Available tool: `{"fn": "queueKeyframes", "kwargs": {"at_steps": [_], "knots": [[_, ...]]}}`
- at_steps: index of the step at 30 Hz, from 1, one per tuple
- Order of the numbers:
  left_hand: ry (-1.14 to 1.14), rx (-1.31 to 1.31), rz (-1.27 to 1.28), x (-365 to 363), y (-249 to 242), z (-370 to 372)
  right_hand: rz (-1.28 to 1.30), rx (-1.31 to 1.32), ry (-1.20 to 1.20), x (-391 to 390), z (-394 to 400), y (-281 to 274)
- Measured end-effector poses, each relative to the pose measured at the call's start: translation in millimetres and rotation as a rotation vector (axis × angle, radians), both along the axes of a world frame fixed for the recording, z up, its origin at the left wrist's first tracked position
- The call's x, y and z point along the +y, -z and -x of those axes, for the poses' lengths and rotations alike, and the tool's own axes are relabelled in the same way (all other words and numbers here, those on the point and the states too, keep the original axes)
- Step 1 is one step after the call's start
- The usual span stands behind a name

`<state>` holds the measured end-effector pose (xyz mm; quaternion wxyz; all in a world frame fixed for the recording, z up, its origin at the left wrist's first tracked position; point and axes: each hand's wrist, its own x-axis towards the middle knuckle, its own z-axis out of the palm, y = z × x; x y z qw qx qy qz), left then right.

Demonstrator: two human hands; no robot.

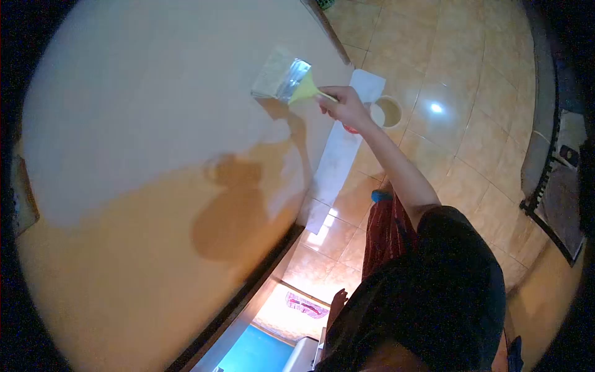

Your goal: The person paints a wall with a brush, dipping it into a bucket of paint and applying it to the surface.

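My right hand [344, 104] grips the yellow-green handle of a wide paintbrush [302, 87]. The brush has a metal band, and its pale bristles lie against the wall [142, 105]. Whitish paint covers the upper part of this wall, while the lower part [124, 279] is orange-tan. Shadows of my head and arm fall across it. My left hand [338, 302] hangs low beside my dark shirt, its fingers loosely apart and nothing visible in them. Partly behind my right wrist, a pale round container [390, 111] stands on the floor, with a bit of something red [350, 129] near it.
A white strip [338, 164] lies on the tiled floor [452, 93] along the wall's base. Dark trim [248, 288] edges the wall by a doorway, beyond which are a patterned pink mat [307, 305] and a blue surface [257, 350]. Dark-edged furniture [561, 204] stands at right.
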<state>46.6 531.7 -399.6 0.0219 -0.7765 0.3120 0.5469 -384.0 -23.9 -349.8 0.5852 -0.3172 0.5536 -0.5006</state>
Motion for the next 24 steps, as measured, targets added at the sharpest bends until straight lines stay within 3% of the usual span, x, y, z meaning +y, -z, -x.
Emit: {"fn": "queueKeyframes", "kwargs": {"at_steps": [1, 3, 5, 6, 7, 8, 9, 10, 11, 12, 13, 14, 17, 19, 21, 22, 24], "knots": [[0.006, -0.001, 0.01, -3.5, -0.8, -1.6, -0.001, -0.001, 0.0, -6.7, -6.2, 20.6], [0.043, 0.022, 0.103, -13.9, 0.2, -10.0, 0.15, 0.311, 0.012, -23.9, -29.3, 78.3], [0.102, 0.136, 0.387, -25.8, 16.1, -41.7, 0.084, 0.299, -0.026, -20.9, -33.7, 92.4], [0.012, -0.234, 0.032, -127.5, -71.4, 40.9, 0.059, 0.404, -0.008, -18.9, -36.4, 114.2], [0.158, -0.317, 0.425, -103.9, -35.4, -13.0, 0.026, 0.508, 0.009, -12.0, -41.4, 133.2], [0.088, -0.537, 0.279, -144.8, -67.9, -5.8, 0.028, 0.507, 0.009, -4.6, -44.8, 152.8], [0.223, -0.75, 0.511, -169.2, -71.0, -25.2, -0.072, 0.581, -0.052, -0.9, -43.7, 171.5], [0.275, -0.751, 0.825, -216.0, -102.9, -20.4, -0.174, 0.652, -0.113, 0.3, -40.8, 177.6], [0.478, -0.873, 1.009, -254.7, -133.8, -28.2, -0.17, 0.65, -0.111, -1.2, -39.6, 184.0], [0.289, -1.034, 1.06, -294.9, -169.9, -1.7, -0.276, 0.716, -0.19, -3.0, -39.6, 187.1], [0.394, -1.19, 1.089, -326.1, -204.1, 8.6, -0.387, 0.775, -0.273, -1.9, -42.3, 190.3], [0.444, -1.286, 1.139, -349.2, -230.2, 13.6, -0.231, 0.981, -0.336, -0.1, -44.3, 193.6], [0.481, -1.502, 1.243, -399.4, -268.9, 28.5, -0.024, 0.975, -0.177, -5.6, -50.9, 170.4], [0.462, -1.623, 1.285, -418.8, -275.6, 27.7, -0.245, 0.713, -0.125, -18.7, -63.8, 123.9], [0.256, -1.688, 0.899, -435.6, -274.8, 18.4, -0.128, 0.606, -0.214, -1.2, -57.2, 46.7], [0.25, -1.687, 0.904, -442.9, -275.8, 6.3, -0.031, 0.549, -0.173, 13.7, -50.5, 4.6], [0.238, -1.048, 0.689, -452.2, -279.1, -16.1, 0.2, 0.37, -0.086, 37.7, -52.3, -32.2]]}}
